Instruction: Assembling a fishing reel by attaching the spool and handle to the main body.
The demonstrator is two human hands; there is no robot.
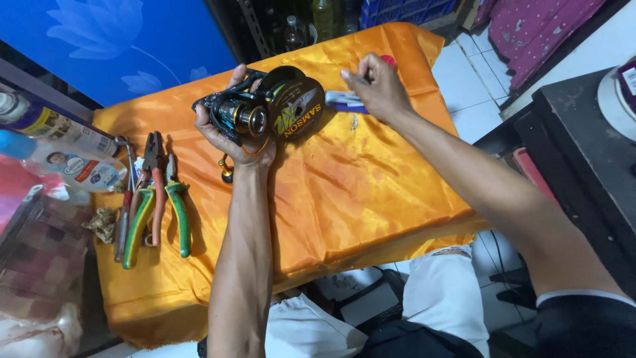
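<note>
The left hand (235, 129), just above the middle of the frame, has its fingers (202, 119) curled tight around a black fishing reel (242, 113) with a gold-rimmed spool, holding it up over the orange cloth (351, 192) that covers the desk. Pressed against the reel's right side is a dark round line spool (297, 106) with a printed yellow-and-white label on its face. To the right, the right hand (379, 86) has its fingers (354, 76) pinched narrowly together; they seem to grip something thin, though it is too small to make out. Just under that hand a flat blue-and-white packet (344, 101) lies on the cloth. At the left edge of the cloth lie 2 pairs of pliers (162, 205), one with green-and-yellow grips, one with orange, beside a red-handled tool. In the upper left of the frame lie 2 plastic bottles (63, 149) on their sides, one white with a blue cap and a pale label.
</note>
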